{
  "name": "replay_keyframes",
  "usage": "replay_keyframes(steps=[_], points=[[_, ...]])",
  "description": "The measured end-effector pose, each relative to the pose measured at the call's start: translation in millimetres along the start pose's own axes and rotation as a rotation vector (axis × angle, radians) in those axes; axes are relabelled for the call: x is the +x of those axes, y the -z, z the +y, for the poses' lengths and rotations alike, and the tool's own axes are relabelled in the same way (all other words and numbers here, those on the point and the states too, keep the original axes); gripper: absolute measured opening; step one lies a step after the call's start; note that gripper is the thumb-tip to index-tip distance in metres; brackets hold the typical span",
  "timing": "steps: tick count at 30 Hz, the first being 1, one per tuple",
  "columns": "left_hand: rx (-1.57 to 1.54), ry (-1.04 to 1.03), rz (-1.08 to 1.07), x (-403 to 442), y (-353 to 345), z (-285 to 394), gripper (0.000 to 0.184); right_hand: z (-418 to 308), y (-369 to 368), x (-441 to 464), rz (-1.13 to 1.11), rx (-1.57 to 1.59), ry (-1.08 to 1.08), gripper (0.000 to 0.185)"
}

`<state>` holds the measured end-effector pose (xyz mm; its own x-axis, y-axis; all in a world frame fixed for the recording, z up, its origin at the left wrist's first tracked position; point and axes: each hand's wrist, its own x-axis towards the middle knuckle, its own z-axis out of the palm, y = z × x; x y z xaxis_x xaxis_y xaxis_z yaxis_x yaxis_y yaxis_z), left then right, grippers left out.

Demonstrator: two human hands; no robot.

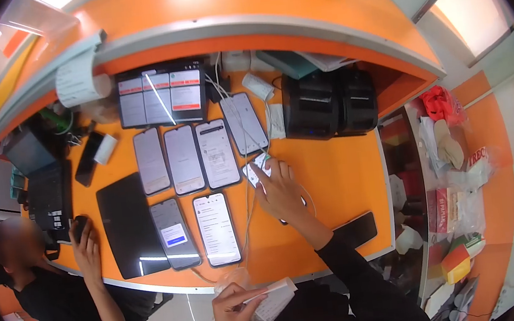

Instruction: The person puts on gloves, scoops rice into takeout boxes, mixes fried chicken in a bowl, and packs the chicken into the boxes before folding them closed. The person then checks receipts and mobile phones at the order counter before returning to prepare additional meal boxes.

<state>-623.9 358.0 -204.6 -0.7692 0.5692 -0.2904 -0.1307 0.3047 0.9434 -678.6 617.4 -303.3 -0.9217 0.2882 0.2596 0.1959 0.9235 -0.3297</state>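
Note:
My left hand [238, 310] is closed on a white paper slip [275, 299] with small print, held low in front of the desk edge. Over a phone with a lit screen [257, 170], my right hand [280, 189] rests with its fingers spread, fingertips at the screen; the palm hides much of this phone. Left of it lie several phones with lit screens, among them a white-screened phone [217, 229] and a phone showing a blue button [176, 235]. Another lit phone [244, 123] lies just beyond my right fingers, with white cables across it.
A tablet [161, 98] stands at the back, beside black printers [311, 108]. A dark phone [357, 230] lies at right, a closed black laptop [125, 227] at left. At far left a co-worker's hand [85, 244] holds a black mouse near an open laptop [44, 195].

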Motion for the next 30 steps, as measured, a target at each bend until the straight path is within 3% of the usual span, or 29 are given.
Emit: replay_keyframes(steps=[8, 12, 13, 16, 24, 30], points=[[-0.06, -0.009, -0.124, 15.3, -9.2, -4.7, 0.025, 2.9, 24.6, -9.3, 0.003, 0.047, -0.018, 0.035], [-0.031, 0.025, -0.156, 18.8, -4.6, -8.0, 0.025, -10.1, 39.7, -41.9, -0.064, 0.015, -0.271, 0.063], [-0.027, 0.024, -0.159, 19.4, -3.6, -7.8, 0.025, -13.3, 45.0, -49.5, -0.158, -0.048, -0.339, 0.089], [-0.017, 0.016, -0.17, 24.8, -2.7, -6.2, 0.025, -14.0, 38.7, -60.4, -0.123, -0.051, -0.32, 0.099], [-0.014, 0.04, -0.213, 33.2, -3.6, -1.2, 0.024, -29.0, 42.1, -71.6, -0.28, 0.042, -0.458, 0.101], [0.001, 0.007, -0.222, 36.8, -2.2, -3.7, 0.024, -28.2, 40.4, -75.7, -0.207, -0.034, -0.361, 0.087]])
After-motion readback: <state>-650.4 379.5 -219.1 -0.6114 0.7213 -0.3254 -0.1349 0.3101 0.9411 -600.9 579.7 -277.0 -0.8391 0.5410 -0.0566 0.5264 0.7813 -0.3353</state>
